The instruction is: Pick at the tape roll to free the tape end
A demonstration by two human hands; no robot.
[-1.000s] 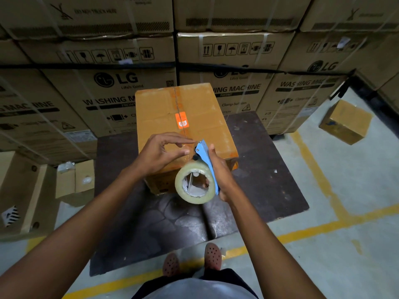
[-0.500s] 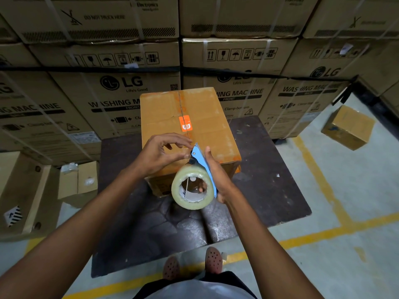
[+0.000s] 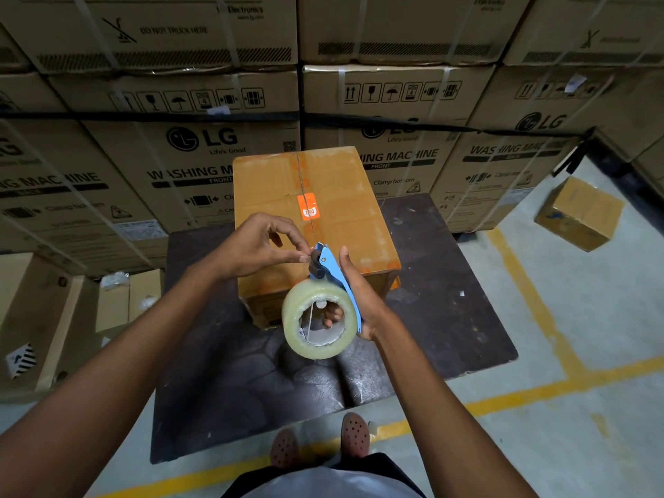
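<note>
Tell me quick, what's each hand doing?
Left hand: pinching the tape end at the tip of the tape dispenser.
Right hand: gripping the tape dispenser.

Tape dispenser (image 3: 336,278) is seen in light blue with a black roller; tape roll (image 3: 318,319) is pale, yellowish-clear, its core white-grey inside. Brown box (image 3: 309,195) is coloured orange-tan, marked by an orange sticker (image 3: 308,207) with a white logo and faint orange print along the seam. Mat (image 3: 449,300) is dark brown-black, mottled. Floor (image 3: 593,318) is grey-green, crossed by yellow lines (image 3: 510,271). Stacked cartons (image 3: 161,156) are dull brown, printed in black letters and symbols, banded with whitish straps. Shoes (image 3: 354,434) are reddish-brown, dotted with holes
</note>
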